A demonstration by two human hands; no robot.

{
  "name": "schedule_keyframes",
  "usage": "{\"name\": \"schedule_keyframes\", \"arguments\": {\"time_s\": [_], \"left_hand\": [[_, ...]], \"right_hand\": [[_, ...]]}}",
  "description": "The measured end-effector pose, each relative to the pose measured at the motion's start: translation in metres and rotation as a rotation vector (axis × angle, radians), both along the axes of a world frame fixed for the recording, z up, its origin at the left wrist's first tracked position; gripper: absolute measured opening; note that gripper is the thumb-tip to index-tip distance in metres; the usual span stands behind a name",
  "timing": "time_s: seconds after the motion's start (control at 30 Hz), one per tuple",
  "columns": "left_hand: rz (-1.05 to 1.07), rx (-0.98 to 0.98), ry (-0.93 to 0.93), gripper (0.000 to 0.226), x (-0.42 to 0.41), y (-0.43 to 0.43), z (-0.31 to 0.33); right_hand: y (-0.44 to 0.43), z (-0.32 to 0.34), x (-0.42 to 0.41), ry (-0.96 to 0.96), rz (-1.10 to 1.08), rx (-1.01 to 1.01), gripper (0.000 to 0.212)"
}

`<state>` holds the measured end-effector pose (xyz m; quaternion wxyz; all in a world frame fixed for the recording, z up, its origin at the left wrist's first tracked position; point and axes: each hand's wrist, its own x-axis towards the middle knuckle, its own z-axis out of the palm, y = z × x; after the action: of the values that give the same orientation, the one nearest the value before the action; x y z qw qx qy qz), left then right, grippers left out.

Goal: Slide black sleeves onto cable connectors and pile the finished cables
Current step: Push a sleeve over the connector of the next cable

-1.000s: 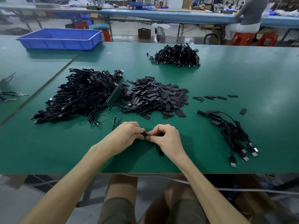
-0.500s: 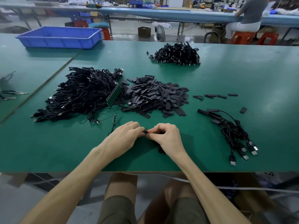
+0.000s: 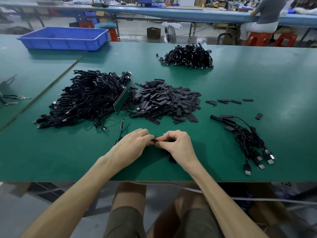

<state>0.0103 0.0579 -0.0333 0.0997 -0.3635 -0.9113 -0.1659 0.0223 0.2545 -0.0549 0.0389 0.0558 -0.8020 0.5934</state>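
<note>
Left hand [image 3: 132, 146] and right hand [image 3: 179, 145] meet at near middle of table [image 3: 51, 152], fingers curled, both pinch black cable end [image 3: 154, 140]. Sleeves [image 3: 164, 100] heaped farther; finished cables [image 3: 247, 140] right.

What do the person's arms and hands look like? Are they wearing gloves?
No gloves. The left hand and right hand are bare, and no rings or watch show. Both forearms are bare too, with no sleeves in view. Dark olive shorts cover the lap.
</note>
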Motion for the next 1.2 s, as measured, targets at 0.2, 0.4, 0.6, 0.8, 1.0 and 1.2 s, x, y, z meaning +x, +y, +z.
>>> {"name": "schedule_keyframes", "arguments": {"time_s": [0.2, 0.4, 0.6, 0.8, 1.0, 1.2], "left_hand": [[-0.004, 0.025, -0.05, 0.016, -0.001, 0.0, 0.001], [0.11, 0.177, -0.261, 0.019, -0.013, 0.0, 0.0], [0.178, 0.445, -0.449, 0.013, -0.017, -0.005, 0.004], [0.183, 0.538, -0.539, 0.012, -0.016, -0.002, -0.002], [0.185, 0.583, -0.57, 0.015, -0.016, -0.002, -0.007], [0.191, 0.699, -0.604, 0.012, -0.013, -0.001, -0.009]], "right_hand": [[0.0, -0.001, -0.001, -0.019, 0.007, -0.018, 0.018], [0.0, 0.001, -0.001, -0.014, -0.009, -0.041, 0.012], [-0.001, 0.001, -0.001, -0.022, -0.05, -0.068, 0.012], [0.001, 0.0, -0.001, -0.02, -0.031, -0.055, 0.015], [0.001, -0.001, -0.001, -0.016, -0.023, -0.047, 0.019], [0.002, -0.001, 0.0, -0.011, -0.013, -0.078, 0.013]]}}
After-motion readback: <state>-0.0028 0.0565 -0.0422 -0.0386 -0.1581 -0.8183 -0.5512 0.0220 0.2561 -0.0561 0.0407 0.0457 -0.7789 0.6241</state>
